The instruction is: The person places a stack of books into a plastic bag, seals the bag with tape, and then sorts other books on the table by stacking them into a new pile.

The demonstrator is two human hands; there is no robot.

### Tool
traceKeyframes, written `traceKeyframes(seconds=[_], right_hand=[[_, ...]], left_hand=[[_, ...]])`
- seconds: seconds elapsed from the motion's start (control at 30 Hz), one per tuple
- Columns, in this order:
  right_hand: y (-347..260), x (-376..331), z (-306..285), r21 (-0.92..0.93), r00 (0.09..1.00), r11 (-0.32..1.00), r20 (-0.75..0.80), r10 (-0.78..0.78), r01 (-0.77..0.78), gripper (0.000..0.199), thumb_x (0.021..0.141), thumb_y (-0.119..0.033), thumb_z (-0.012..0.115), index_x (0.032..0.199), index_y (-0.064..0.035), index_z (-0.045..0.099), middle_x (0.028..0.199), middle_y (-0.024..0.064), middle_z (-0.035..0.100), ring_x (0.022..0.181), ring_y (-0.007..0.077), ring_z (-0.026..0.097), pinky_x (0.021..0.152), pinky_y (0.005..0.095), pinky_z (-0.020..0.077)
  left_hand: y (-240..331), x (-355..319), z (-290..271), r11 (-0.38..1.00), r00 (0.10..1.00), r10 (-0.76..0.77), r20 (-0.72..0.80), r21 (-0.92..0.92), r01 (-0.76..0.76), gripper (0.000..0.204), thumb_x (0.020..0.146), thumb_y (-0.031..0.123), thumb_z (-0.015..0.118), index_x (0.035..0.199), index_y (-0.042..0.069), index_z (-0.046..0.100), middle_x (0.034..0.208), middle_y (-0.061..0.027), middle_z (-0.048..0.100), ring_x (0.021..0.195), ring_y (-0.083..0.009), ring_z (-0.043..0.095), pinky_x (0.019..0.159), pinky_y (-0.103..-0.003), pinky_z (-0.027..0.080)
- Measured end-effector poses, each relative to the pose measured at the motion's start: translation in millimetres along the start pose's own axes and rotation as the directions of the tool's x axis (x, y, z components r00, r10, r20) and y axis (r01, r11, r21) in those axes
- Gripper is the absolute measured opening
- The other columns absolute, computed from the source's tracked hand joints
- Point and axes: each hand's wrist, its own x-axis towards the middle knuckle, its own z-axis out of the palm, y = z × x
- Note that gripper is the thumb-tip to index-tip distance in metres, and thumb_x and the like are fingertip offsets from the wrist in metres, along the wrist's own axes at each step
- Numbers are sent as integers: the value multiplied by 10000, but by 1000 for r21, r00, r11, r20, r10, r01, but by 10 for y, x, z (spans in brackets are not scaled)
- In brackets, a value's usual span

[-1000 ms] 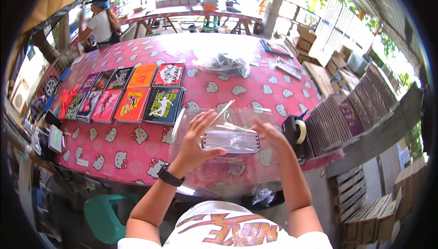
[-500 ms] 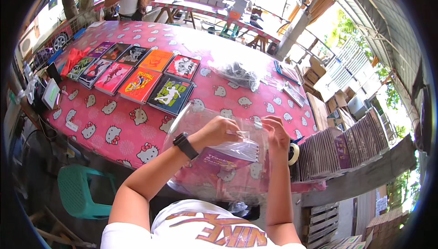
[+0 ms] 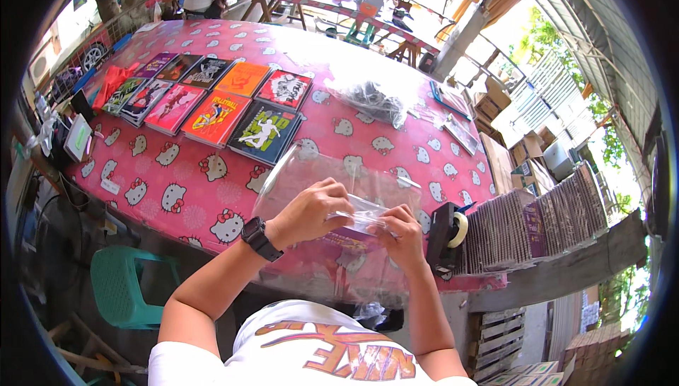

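In front of me a purple notebook [image 3: 343,242] lies on a large sheet of clear plastic wrap [image 3: 382,182], with part of the film over it. My left hand [image 3: 311,210] pinches a gathered fold of the wrap above the notebook's far edge. Close beside it, my right hand [image 3: 401,236] has its fingers closed on the same fold. The film is bunched and shiny between both hands. Much of the notebook is hidden by my hands and the glare on the plastic.
Rows of colourful notebooks [image 3: 219,118] cover the table's left part. Crumpled clear plastic [image 3: 368,103] lies farther back. At right are a black tape dispenser [image 3: 440,241] and a long row of stacked notebooks [image 3: 502,234]. A green stool [image 3: 117,287] stands left; two people are beyond the table.
My right hand has come down and left from its raised, spread pose and now pinches the wrap. The film is drawn together over the notebook, and the tape dispenser shows more fully.
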Motion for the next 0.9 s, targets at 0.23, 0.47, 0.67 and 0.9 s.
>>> traceKeyframes(seconds=[0.23,0.47,0.67,0.9], right_hand=[[-60,11,1,-54,999,998,-30,21,-23,191,609,26,604,792,-26,622,760,93,587,755,282,549,661,368,455],[-93,315,-161,-30,859,907,309,408,-420,165,695,-75,703,788,13,598,736,121,579,693,204,565,624,324,452],[364,687,-180,-191,844,867,208,494,-460,332,679,-321,769,770,-17,670,670,57,640,603,165,591,598,290,450],[709,867,38,284,531,492,693,488,-823,223,813,-263,667,757,-47,669,624,-35,557,511,37,451,468,230,325]], left_hand=[[54,-51,56,994,999,-6,-51,106,11,164,684,150,705,816,71,650,768,-45,578,793,-240,571,762,-378,466],[84,242,-45,898,980,-104,-171,408,166,367,633,266,758,938,78,674,774,-78,593,778,-228,586,721,-351,459],[-474,431,-25,849,843,-421,335,-180,496,334,661,309,777,848,41,705,806,-77,643,725,-140,601,630,-277,467],[-140,270,96,878,879,-473,-55,44,476,386,697,274,741,982,28,654,988,-96,620,916,-192,563,798,-340,419]])
